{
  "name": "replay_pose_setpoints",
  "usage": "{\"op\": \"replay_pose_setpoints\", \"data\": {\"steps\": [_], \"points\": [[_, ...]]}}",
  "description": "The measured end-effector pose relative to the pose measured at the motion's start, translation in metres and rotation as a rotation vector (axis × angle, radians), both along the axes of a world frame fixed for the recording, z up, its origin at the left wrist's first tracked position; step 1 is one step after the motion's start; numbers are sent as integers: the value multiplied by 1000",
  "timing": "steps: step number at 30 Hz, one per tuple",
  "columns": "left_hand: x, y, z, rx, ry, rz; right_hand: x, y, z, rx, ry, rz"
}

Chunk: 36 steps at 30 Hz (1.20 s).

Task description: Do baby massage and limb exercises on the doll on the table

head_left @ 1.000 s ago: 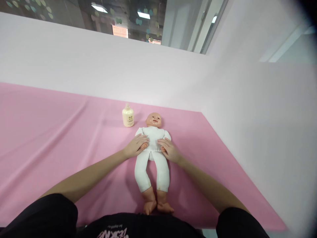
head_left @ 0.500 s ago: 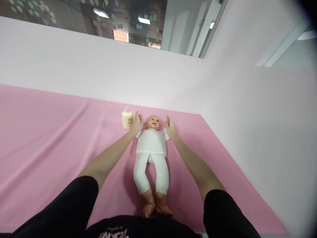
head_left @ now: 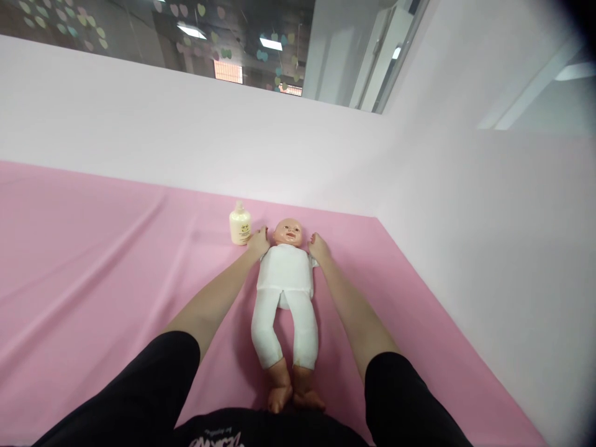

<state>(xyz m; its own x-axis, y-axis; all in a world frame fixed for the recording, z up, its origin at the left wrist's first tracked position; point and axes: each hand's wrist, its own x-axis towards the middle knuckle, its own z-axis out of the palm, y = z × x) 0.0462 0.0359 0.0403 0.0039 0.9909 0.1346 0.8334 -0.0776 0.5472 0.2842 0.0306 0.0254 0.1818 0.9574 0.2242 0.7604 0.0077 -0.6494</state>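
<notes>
A baby doll (head_left: 285, 285) in white clothes lies on its back on the pink cloth (head_left: 93, 273), head away from me and bare feet near my body. My left hand (head_left: 258, 241) is at the doll's shoulder on the left of its head, closed around the doll's arm there. My right hand (head_left: 318, 247) is at the other shoulder, closed on the doll's other arm. Both doll arms are hidden under my hands. A small cream lotion bottle (head_left: 240, 226) stands just left of my left hand.
The pink cloth covers a wide surface that ends against pale pink walls (head_left: 465, 205) at the back and right. A glass window (head_left: 223, 37) runs above the back wall. My black sleeves fill the bottom of the view.
My hands went from the doll's waist up to its shoulders, lifting its arms beside the head, then came slightly down and in toward the shoulders.
</notes>
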Motion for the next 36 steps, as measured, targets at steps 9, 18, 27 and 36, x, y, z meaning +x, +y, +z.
{"op": "replay_pose_setpoints", "data": {"steps": [9, 18, 27, 36], "points": [[-13, -37, 2, 514, -328, -268, -6, -49, 16, 412, 278, 238], [-41, -119, -8, 577, -12, -759, 3, -152, 10, 472, -234, 784], [-40, -126, -19, 572, 94, -807, -4, -154, -2, 499, -300, 760], [-33, -108, -4, 494, -34, -695, -3, -136, 11, 406, -167, 654]]}}
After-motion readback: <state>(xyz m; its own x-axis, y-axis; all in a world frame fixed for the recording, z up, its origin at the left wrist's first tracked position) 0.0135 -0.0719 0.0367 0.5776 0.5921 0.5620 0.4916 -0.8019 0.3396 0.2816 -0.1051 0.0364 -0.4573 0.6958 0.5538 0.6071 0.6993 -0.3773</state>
